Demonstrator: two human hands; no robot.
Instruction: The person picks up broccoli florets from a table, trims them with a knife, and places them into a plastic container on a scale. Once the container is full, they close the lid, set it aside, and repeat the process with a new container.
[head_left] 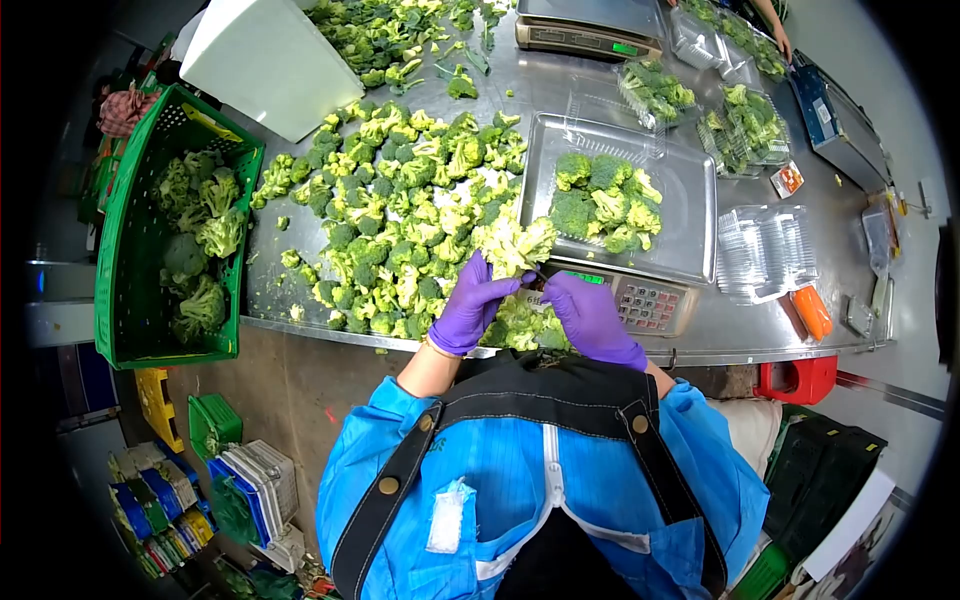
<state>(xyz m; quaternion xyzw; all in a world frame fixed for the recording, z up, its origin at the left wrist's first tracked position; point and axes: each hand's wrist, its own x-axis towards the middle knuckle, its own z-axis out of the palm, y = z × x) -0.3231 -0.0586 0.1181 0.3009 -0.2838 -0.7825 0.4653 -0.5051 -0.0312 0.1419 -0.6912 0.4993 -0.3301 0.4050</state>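
My left hand (472, 306), in a purple glove, is closed on a pale-stemmed broccoli piece (515, 245) at the table's front edge. Beside it, my right hand (592, 314), also gloved, is closed around a thin dark blade-like tool (541, 273), mostly hidden by the fingers, its tip against the broccoli stem. Loose broccoli florets (390, 220) are heaped on the metal table left of my hands. Just beyond my right hand, a clear tray of broccoli (605, 203) rests on the scale's metal pan (685, 235). More florets (525, 322) lie below my hands.
A green crate (110, 250) with broccoli heads stands left; a white bin (265, 65) leans behind the heap. Filled clear boxes (745, 130), stacked empty trays (765, 250) and an orange item (811, 312) are right. A second scale (590, 35) and another person's hand (782, 42) are farther back.
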